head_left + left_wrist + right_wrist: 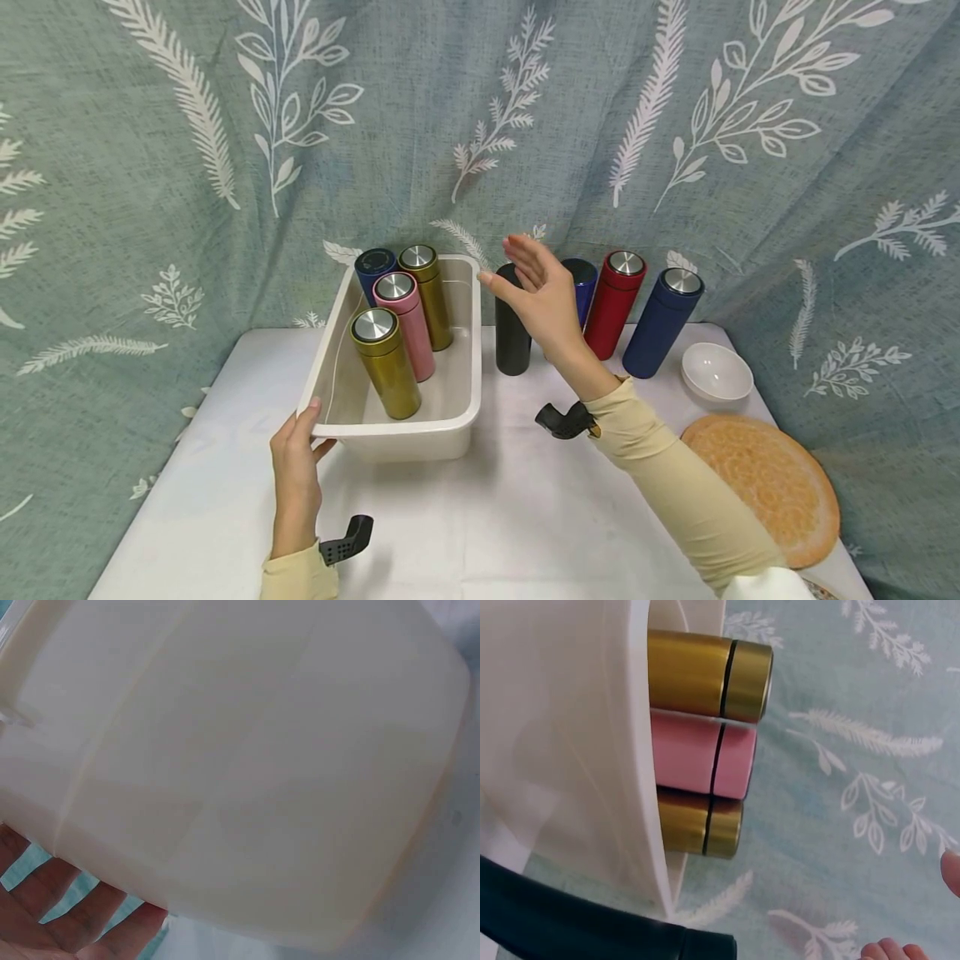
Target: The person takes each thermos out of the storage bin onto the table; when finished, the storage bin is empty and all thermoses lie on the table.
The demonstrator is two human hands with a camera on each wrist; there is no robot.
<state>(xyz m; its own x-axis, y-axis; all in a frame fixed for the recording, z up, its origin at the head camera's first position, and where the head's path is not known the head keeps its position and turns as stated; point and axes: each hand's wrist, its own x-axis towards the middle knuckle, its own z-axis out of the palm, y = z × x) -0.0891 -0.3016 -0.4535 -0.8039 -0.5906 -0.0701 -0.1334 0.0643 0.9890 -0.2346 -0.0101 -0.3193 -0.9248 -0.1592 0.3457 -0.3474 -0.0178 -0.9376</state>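
My left hand (295, 471) grips the near left corner of a white plastic bin (420, 443), thumb on the rim; its fingers (82, 911) lie against the bin's outside in the left wrist view. Inside stand two gold thermos bottles (390, 379), a pink one (416, 333) and a dark blue one (375, 267). To the bin's right my right hand (547, 304) is raised with fingers spread, holding nothing. It partly hides a black bottle (512, 346), also seen low in the right wrist view, and a blue bottle (581, 283).
Along the back stand a red bottle (617, 304) and a navy bottle (663, 325). A white bowl (716, 372) and a round tan mat (765, 483) lie at the right edge of the white-covered table (525, 517). Patterned curtain (420, 125) hangs behind and at both sides.
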